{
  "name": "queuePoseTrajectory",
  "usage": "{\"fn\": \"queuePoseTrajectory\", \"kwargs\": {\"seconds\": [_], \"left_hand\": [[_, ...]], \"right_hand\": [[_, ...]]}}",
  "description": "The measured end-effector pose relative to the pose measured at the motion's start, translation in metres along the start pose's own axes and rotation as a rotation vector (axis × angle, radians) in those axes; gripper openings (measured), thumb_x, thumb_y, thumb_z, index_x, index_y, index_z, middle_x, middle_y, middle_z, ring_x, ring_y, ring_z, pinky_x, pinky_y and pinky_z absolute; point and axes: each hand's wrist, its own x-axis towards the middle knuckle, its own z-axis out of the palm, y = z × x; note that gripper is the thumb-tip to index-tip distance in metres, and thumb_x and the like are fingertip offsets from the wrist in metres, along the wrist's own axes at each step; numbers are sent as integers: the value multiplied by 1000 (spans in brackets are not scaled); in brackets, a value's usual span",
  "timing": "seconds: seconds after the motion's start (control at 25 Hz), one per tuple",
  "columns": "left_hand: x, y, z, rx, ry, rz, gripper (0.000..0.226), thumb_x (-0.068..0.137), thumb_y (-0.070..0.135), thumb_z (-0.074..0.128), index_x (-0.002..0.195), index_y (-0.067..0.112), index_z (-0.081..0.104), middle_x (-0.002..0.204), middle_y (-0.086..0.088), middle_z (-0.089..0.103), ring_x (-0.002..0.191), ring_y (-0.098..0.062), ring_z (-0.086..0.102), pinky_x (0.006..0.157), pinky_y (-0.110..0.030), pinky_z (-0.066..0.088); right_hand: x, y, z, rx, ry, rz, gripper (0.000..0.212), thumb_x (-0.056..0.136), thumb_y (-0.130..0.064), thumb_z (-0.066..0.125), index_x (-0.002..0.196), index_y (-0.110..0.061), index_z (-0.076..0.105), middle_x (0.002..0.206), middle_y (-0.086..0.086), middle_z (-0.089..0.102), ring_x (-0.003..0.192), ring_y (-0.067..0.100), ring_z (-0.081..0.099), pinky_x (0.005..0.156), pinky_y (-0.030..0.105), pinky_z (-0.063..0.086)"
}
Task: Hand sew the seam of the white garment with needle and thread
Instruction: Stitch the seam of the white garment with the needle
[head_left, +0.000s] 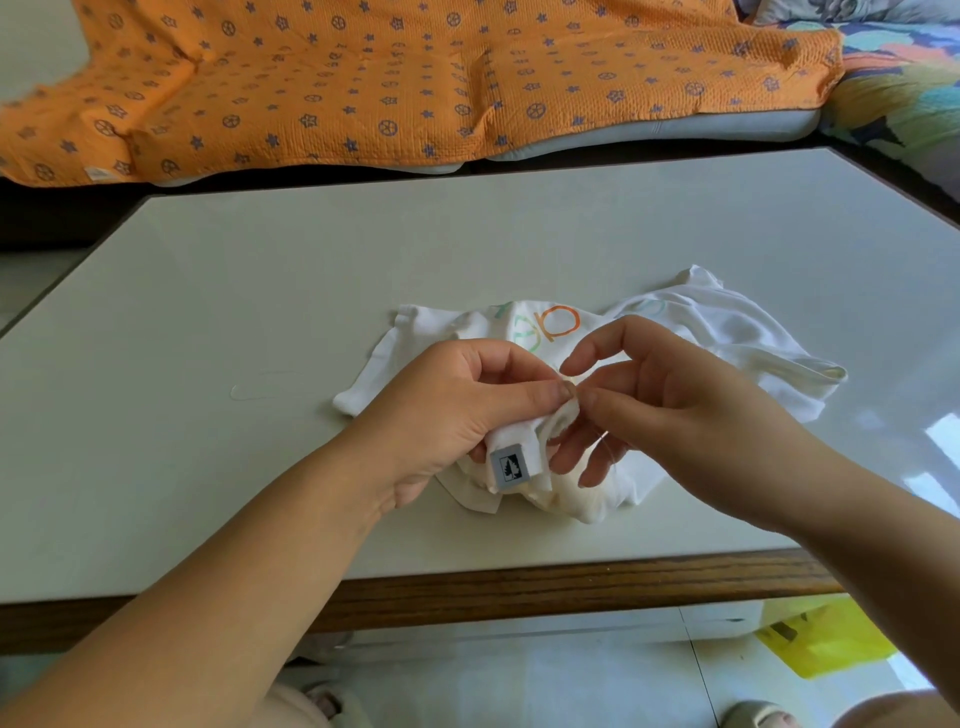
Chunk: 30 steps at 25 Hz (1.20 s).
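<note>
- Pale tabletop (260, 312) w/ a wood front edge carries the work, seen from above.
- White garment (727, 332) lies crumpled at the front-middle of the tabletop. It has orange & green letters printed on it, and its near part is lifted in the hands.
- L hand (457, 410) pinches a rolled fold of the garment btwn thumb & forefinger, other fingers curled under the cloth.
- Small grey label (511, 467) w/ a dark tree mark hangs from the cloth just below that thumb.
- R hand (675, 410) sits just beside the fold, thumb tip at its edge, forefinger raised above, other fingers loosely curled below. Can't tell if it grips anything.
- Thin thread (602, 437) arcs across the R hand's lower fingers.
- Faint pale loop (249, 389) lies on the tabletop left of the garment, well apart; prob. more thread, too faint to be sure.
- Orange blanket (363, 78) w/ blue stars & circles is spread past the far edge.
- Yellow bag (826, 639) sits on the tiled floor below the front edge, at right.
</note>
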Motion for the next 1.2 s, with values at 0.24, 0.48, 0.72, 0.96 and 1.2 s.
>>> {"fn": "queuePoseTrajectory", "kwargs": {"seconds": [0.24, 0.48, 0.72, 0.96, 1.2], "left_hand": [[1, -3, 5, 3, 45, -43, 7, 83, 25, 72, 79, 20, 70, 64, 9, 67, 52, -2, 58, 42, -16, 38], [1, -2, -2, -96, 47, -76, 8, 84, 27, 70, 83, 20, 67, 75, 1, 67, 61, -12, 59, 46, -21, 42], [0, -1, -5, -128, 20, -75, 9, 87, 22, 67, 79, 21, 62, 70, 3, 63, 53, -8, 56, 42, -18, 41], [1, 0, -10, -142, 12, -66, 12, 87, 20, 66, 76, 22, 62, 71, 1, 62, 55, -10, 55, 43, -19, 41], [2, -1, -10, -105, -4, -51, 11, 74, 29, 71, 78, 22, 63, 72, 2, 63, 55, -9, 55, 43, -20, 39]], "right_hand": [[4, 3, 10, -170, 129, -8, 7, 94, -14, 59, 88, -17, 58, 74, 5, 73, 67, 19, 71, 62, 36, 59], [28, 2, -40, 399, 453, 148, 12, 97, -10, 54, 85, -12, 54, 89, 9, 74, 57, 10, 63, 47, 18, 46], [49, 25, -69, 931, 580, 187, 11, 100, 2, 43, 109, 4, 48, 95, 23, 66, 86, 33, 74, 73, 35, 61], [58, 47, -83, 13, 918, 180, 15, 96, -17, 48, 103, -8, 59, 86, -1, 74, 91, 15, 70, 90, 35, 55], [53, 37, -69, -268, 844, 146, 13, 97, -18, 49, 100, -9, 58, 82, -4, 73, 76, 7, 66, 66, 25, 51]]}}
